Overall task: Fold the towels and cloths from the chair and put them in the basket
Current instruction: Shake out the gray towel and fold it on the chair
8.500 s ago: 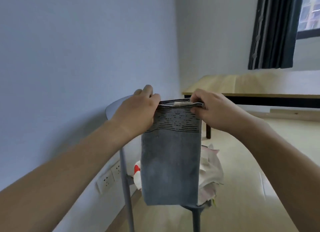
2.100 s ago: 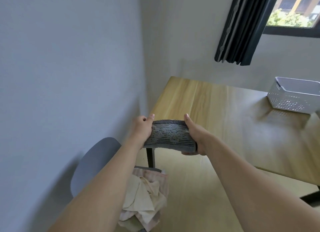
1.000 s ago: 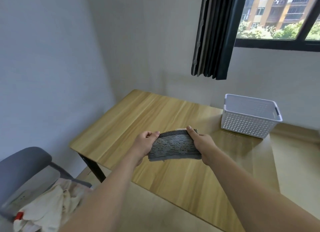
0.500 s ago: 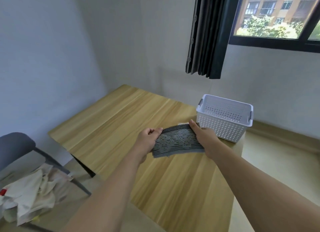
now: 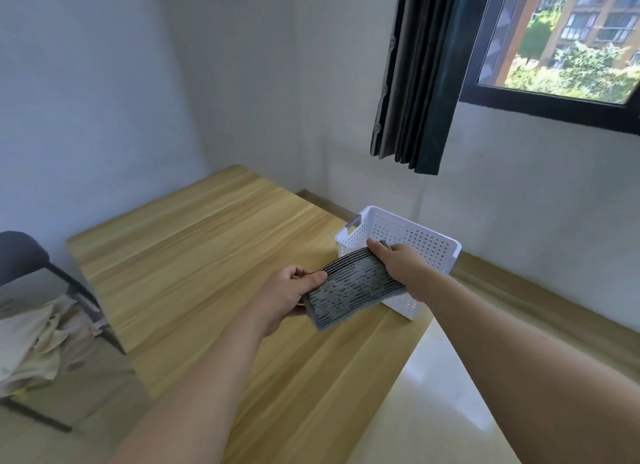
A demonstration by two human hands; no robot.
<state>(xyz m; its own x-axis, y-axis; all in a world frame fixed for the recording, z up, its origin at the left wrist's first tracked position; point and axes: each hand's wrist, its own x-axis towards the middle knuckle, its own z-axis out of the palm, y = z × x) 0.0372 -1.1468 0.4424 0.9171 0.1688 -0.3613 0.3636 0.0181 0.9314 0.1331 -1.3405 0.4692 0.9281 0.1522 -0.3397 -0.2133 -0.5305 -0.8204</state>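
Grey folded towel [image 5: 351,288]: your left hand [image 5: 291,299] and right hand [image 5: 403,268] pinch opposite ends, keeping folds together beside the basket [image 5: 440,252].

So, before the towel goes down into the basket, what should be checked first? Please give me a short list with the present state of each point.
1. Towel is folded compact: ok.
2. Left hand has a grip on the near end: ok, thumb on top.
3. Right hand has a grip on the far end: ok.
4. Basket is open on top, on the table: ok.
5. Basket inside is free: cannot tell, hands and towel hide part of the bottom.
6. Towel is over the basket opening: not ok, only its far end reaches the near rim.
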